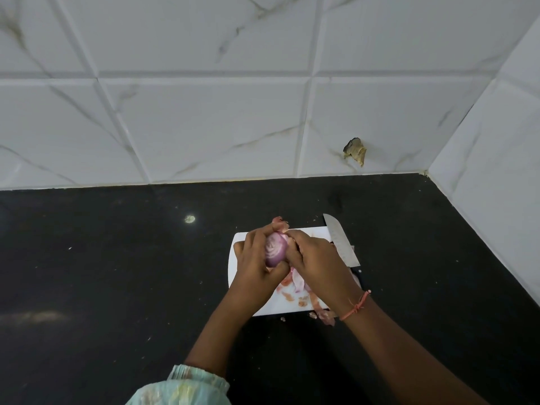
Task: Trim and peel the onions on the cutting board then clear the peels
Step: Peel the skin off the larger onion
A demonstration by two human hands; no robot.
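You're partway through, by the look of it. The onion [275, 249] you're holding is already trimmed, its cut face with white rings turned up toward you, and most of its surface is showing smooth purple, so peeling on this one seems nearly done. Loose peels [295, 283] are lying on the near half of the cutting board [314, 232] and a few scraps are spilling past its near right corner onto the dark counter [117, 273]. Clearing is not yet done. I can't tell whether other onions are waiting; something pinkish is poking out just beyond your fingers at the board's far edge, too hidden to name.

Your left hand [257, 264] is cupping the onion from the left, fingers curled over its top and thumb wrapping under it, lifting it above the board's middle. Your right hand [314, 261] is pressing in from the right with fingertips at the onion's upper right side, apparently pinching at skin there; what's between them is hidden.

The knife [340, 241] is lying untouched along the board's right edge, tip pointing to the wall.
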